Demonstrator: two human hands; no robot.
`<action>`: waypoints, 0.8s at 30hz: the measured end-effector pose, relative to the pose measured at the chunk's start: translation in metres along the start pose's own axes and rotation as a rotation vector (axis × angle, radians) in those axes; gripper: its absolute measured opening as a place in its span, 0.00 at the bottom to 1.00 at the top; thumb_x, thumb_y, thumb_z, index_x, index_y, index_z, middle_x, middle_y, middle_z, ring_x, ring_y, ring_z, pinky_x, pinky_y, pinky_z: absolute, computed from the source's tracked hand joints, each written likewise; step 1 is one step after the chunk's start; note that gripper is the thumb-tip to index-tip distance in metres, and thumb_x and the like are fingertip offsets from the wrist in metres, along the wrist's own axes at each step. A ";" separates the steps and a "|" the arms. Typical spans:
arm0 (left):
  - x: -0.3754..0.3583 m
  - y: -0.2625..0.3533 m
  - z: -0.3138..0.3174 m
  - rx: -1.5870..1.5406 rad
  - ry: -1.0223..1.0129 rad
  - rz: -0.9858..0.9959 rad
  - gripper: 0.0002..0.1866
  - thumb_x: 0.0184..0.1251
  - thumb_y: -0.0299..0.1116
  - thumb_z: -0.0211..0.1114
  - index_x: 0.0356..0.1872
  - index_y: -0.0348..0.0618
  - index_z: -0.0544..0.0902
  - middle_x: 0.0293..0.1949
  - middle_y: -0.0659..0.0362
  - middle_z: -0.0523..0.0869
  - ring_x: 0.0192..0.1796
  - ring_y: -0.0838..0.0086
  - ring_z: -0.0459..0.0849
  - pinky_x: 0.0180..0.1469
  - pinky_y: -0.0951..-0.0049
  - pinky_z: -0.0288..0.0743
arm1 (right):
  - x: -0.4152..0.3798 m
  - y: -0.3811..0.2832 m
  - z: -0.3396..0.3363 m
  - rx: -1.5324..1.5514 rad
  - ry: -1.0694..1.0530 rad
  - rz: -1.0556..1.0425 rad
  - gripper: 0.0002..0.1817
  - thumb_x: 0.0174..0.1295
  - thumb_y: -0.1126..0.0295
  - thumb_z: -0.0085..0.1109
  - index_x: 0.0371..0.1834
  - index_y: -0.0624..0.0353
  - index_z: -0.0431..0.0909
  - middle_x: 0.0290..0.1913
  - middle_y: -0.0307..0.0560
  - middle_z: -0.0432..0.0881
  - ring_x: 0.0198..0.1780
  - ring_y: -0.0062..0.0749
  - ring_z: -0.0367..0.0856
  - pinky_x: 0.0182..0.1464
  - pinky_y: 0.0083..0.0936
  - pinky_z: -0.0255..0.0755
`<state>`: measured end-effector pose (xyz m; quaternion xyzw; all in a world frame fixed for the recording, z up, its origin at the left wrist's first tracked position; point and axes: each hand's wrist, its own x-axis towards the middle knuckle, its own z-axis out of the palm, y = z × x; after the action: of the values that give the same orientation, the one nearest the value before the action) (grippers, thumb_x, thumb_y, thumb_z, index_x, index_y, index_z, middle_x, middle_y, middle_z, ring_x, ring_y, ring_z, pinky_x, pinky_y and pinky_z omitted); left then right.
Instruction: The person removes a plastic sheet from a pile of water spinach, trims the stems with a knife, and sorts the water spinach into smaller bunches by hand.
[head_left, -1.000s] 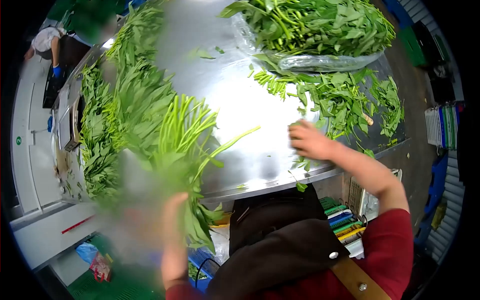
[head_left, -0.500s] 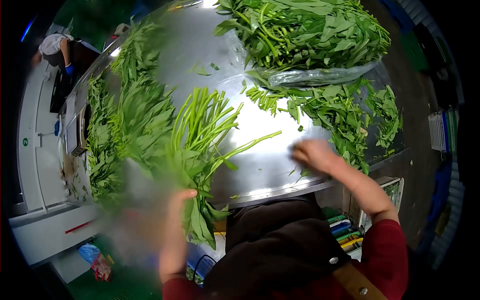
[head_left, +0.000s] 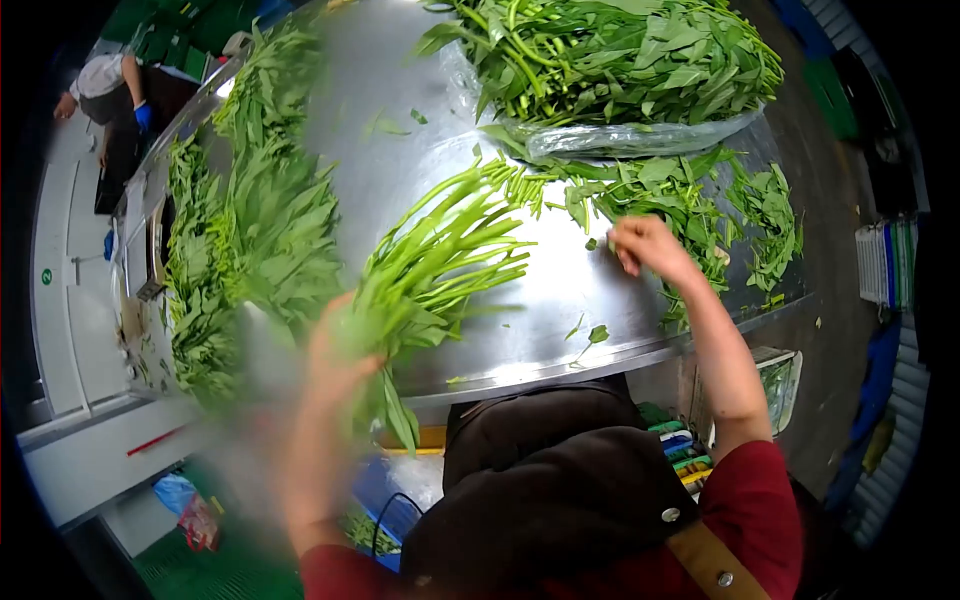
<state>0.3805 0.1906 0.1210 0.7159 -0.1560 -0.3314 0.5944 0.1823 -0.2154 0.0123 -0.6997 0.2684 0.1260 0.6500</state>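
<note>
My left hand (head_left: 340, 350), partly blurred, is closed around the leafy part of a bunch of water spinach (head_left: 440, 265). The bunch's pale green stems fan up and to the right over the metal table (head_left: 560, 320). My right hand (head_left: 650, 247) hovers above the table with its fingers curled together; whether something small is in them is hidden. Just left of its fingers lies a small dark leaf scrap (head_left: 592, 243). Short cut stem pieces (head_left: 520, 185) lie in a small heap beyond the bunch. Loose leaves (head_left: 660, 190) spread behind my right hand.
A large pile of water spinach (head_left: 620, 70) rests on clear plastic (head_left: 640, 138) at the back right. More greens (head_left: 270, 210) lie in rows along the left. Crates (head_left: 690, 465) stand under the table edge. At the far left is another person (head_left: 110, 90) with a blue glove.
The bunch in my left hand has tilted, its stems now leaning farther right. My right hand has moved up and slightly right. Some loose leaves at the table's front edge have shifted.
</note>
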 end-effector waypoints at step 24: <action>-0.045 -0.119 0.158 -1.022 0.641 -0.464 0.26 0.63 0.19 0.59 0.62 0.25 0.63 0.59 0.45 0.74 0.58 0.61 0.77 0.64 0.66 0.68 | 0.137 -0.092 0.160 -0.634 0.016 -0.909 0.20 0.64 0.61 0.53 0.55 0.61 0.72 0.46 0.53 0.78 0.51 0.50 0.75 0.53 0.39 0.70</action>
<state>0.2231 0.1289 0.0085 0.4211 0.3656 -0.2533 0.7905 0.3722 -0.0871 -0.0019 -0.9075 -0.1066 -0.0979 0.3944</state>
